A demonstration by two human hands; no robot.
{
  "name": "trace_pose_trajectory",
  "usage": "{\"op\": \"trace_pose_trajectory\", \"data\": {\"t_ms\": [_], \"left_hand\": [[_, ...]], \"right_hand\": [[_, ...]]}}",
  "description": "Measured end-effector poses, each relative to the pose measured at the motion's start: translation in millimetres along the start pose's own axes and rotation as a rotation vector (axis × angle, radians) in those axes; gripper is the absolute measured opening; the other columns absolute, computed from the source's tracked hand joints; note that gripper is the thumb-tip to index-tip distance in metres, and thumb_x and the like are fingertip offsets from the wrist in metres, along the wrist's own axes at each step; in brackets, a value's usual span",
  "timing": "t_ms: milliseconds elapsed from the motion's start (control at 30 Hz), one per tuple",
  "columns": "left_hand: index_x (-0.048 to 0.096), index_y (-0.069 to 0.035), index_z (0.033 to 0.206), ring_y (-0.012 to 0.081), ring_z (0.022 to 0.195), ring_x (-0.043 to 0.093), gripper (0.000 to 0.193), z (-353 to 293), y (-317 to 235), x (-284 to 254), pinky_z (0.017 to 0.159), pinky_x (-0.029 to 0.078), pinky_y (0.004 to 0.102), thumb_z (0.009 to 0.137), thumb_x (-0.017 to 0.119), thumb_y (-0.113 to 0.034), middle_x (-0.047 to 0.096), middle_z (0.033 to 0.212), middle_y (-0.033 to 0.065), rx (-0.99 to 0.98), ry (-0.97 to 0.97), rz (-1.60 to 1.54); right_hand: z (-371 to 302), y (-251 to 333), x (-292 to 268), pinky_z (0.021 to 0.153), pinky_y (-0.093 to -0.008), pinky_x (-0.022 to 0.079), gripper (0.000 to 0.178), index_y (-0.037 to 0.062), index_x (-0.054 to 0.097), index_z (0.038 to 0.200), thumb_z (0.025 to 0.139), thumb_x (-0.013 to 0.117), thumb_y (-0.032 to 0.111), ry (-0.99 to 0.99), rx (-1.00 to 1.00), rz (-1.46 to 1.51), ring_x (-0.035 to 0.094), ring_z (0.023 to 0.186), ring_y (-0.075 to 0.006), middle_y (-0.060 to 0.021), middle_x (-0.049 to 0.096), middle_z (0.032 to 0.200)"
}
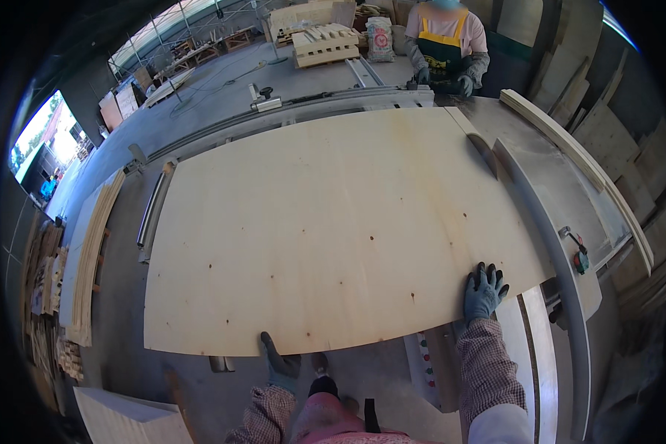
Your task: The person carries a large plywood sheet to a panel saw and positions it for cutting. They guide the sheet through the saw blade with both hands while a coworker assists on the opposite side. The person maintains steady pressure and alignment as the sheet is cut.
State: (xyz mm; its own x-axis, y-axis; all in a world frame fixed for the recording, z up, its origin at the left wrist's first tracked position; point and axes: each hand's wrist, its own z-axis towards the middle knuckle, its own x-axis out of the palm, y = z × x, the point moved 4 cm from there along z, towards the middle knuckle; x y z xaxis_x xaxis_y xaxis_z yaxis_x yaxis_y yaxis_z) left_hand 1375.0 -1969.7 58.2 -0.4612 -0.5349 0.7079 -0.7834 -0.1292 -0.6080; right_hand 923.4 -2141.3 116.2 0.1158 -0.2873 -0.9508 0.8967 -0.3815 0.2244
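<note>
A large pale plywood sheet (311, 229) with small dark knots lies across a panel saw. At its near edge my left hand (280, 364), in a grey-blue glove, grips the sheet with the thumb on top; the other fingers are hidden underneath. My right hand (484, 293), gloved alike, rests flat on the near right corner with fingers spread. A dark, curved saw blade or its guard (483, 153) rises at the far right of the sheet. Beside it, a long metal fence (540, 214) runs along the sheet's right side toward me.
Across the saw stands a person in a green and yellow apron (445, 55), gloved hands at the machine. A tape measure (581, 260) lies right of the fence, near long wood strips (555, 140). Stacked boards (96, 259) stand left; a wooden pallet (324, 50) is at the back.
</note>
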Motion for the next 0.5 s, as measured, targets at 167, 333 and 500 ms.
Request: {"op": "trace_pose_trajectory", "data": {"t_ms": [167,333,500], "left_hand": [[0.046,-0.012,0.125,0.0174,0.105,0.056,0.057,10,0,-30,0.083,0.051,0.0341,0.087,0.049,-0.054,0.056,0.117,0.0029,-0.059,0.051,-0.009],[0.044,-0.011,0.127,0.0195,0.108,0.054,0.055,21,1,-47,0.088,0.049,0.0346,0.089,0.05,-0.05,0.055,0.121,0.005,-0.164,0.339,-0.246],[0.046,-0.01,0.126,0.0172,0.1,0.057,0.055,9,-6,-19,0.082,0.05,0.0285,0.088,0.053,-0.049,0.057,0.116,0.0044,-0.057,-0.007,-0.07]], "right_hand": [[-3,5,2,0.11,-0.0527,0.008,0.046,0.0238,0.049,0.131,0.086,0.048,0.037,0.003,0.003,-0.002,0.028,0.134,-0.0292,-0.0075,0.039,0.141],[-5,5,-4,0.11,-0.0518,0.008,0.047,0.0244,0.049,0.13,0.085,0.05,0.038,-0.002,0.019,0.006,0.027,0.134,-0.0273,-0.0062,0.039,0.141],[-6,5,-3,0.111,-0.0504,0.009,0.047,0.0262,0.048,0.131,0.085,0.051,0.038,0.013,0.049,-0.01,0.026,0.135,-0.026,-0.005,0.038,0.142]]}}
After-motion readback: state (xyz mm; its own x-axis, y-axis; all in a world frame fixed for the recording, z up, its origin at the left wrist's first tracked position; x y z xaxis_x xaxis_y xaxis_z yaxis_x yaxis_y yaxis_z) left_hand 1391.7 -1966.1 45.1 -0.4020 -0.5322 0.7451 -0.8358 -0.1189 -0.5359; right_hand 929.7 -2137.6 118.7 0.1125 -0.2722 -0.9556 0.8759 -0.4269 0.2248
